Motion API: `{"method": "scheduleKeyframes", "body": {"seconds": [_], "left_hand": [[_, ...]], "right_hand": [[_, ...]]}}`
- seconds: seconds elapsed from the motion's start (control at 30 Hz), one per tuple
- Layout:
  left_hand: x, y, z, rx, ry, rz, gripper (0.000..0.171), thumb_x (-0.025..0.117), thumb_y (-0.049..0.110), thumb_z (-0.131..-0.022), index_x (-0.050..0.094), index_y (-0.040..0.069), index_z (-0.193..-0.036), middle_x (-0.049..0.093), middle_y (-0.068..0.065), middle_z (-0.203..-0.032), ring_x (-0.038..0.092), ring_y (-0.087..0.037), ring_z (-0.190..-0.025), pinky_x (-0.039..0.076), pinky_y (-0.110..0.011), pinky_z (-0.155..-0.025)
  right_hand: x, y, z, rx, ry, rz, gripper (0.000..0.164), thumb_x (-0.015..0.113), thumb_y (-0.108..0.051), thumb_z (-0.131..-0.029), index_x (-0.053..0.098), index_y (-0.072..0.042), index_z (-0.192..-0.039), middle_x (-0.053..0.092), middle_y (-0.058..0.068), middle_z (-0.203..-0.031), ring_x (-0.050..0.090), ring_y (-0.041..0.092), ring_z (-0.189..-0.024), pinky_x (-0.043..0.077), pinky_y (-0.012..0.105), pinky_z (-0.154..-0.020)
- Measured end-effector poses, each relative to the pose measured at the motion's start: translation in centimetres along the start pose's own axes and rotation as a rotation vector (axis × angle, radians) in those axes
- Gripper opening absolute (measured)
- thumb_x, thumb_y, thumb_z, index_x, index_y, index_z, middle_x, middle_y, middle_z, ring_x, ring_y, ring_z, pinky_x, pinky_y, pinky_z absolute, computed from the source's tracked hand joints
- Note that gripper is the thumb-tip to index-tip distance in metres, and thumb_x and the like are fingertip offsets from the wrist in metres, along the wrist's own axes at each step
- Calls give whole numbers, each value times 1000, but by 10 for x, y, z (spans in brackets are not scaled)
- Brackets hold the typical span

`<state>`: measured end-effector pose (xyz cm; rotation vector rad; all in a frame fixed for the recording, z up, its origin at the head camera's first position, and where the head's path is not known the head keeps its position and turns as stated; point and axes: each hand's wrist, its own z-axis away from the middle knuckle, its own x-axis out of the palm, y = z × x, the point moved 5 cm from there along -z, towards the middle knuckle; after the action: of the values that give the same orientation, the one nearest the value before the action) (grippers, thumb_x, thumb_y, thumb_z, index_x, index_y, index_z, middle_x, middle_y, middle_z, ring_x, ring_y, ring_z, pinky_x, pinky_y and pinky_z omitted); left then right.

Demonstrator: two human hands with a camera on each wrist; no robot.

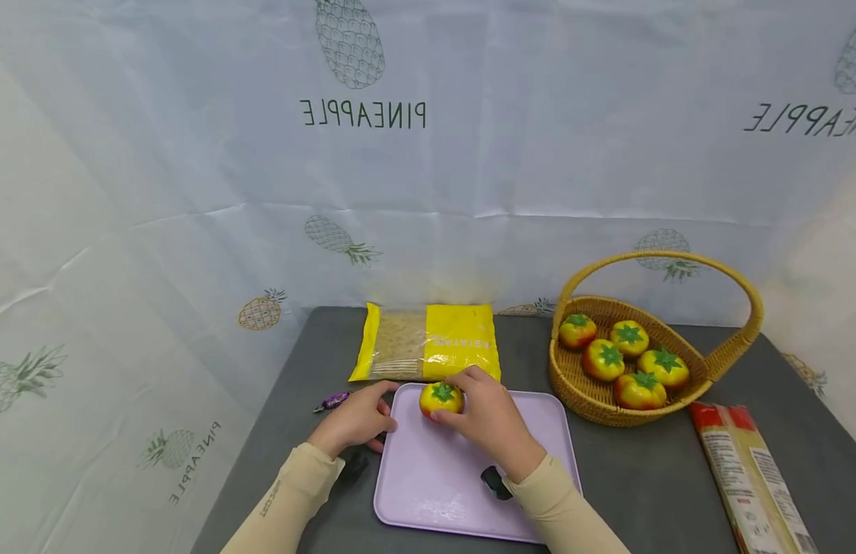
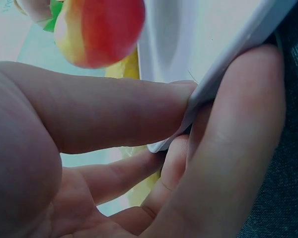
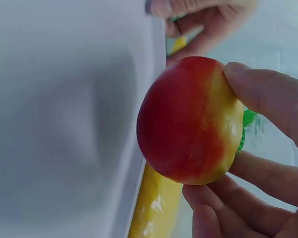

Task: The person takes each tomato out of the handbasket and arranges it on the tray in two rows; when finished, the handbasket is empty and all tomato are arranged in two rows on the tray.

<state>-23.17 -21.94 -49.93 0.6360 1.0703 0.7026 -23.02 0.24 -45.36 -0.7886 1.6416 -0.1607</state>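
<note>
A lilac tray (image 1: pixel 435 492) lies on the dark table in the head view. My left hand (image 1: pixel 355 419) pinches its left rim near the far corner; in the left wrist view the thumb (image 2: pixel 134 114) presses on top with fingers beneath the edge. My right hand (image 1: pixel 493 419) holds a yellow-and-red persimmon (image 1: pixel 442 398) with a green leafy top over the tray's far part. From below, in the right wrist view, the persimmon (image 3: pixel 188 121) sits between thumb and fingertips, and a shadow falls on the tray surface (image 3: pixel 49 148).
At the right, a wicker basket (image 1: pixel 587 404) with a tall handle contains several similar persimmons. Behind the tray lies a yellow pasta bag (image 1: pixel 463 338). A long red-topped package (image 1: pixel 747 477) rests at the right front. A small purple wrapper (image 1: pixel 332 402) lies left of the tray.
</note>
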Motion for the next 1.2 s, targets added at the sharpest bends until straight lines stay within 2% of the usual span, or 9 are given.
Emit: {"method": "scheduleKeyframes", "body": {"seconds": [0.27,0.5,0.73,0.93,1.2], "left_hand": [[0,-1,-1,11,-29,30,68,78,0,-91,54,10,-154,59,-14,-97,68,-25,-75,66,-38,-57],[1,0,-2,16,-43,41,70,79,1,-90,53,11,-154,60,-14,-97,68,-25,-75,67,-39,-58],[1,-2,-1,16,-38,59,69,79,0,-90,54,11,-153,59,-14,-96,66,-25,-76,67,-39,-57],[2,-3,-1,14,-43,66,69,79,0,-89,54,11,-153,58,-13,-96,66,-25,-77,67,-40,-57],[0,-3,-2,8,-38,58,69,80,1,-90,54,11,-153,58,-13,-97,66,-25,-77,67,-39,-58]], "right_hand": [[15,-5,3,-22,-4,-1,52,96,-43,-81,79,-12,-119,66,-3,-104,57,8,-82,55,25,-73],[15,-5,3,-15,13,7,52,95,-43,-81,79,-12,-119,67,-2,-104,58,9,-82,56,25,-73],[19,-7,6,-60,31,-4,51,97,-41,-80,80,-12,-118,67,-2,-104,60,10,-84,57,26,-74],[24,-6,7,-57,35,6,51,97,-43,-80,80,-14,-118,68,-4,-106,61,10,-86,59,27,-77],[24,-11,5,-76,57,12,51,97,-40,-80,79,-10,-117,69,0,-107,62,12,-87,61,31,-78]]}}
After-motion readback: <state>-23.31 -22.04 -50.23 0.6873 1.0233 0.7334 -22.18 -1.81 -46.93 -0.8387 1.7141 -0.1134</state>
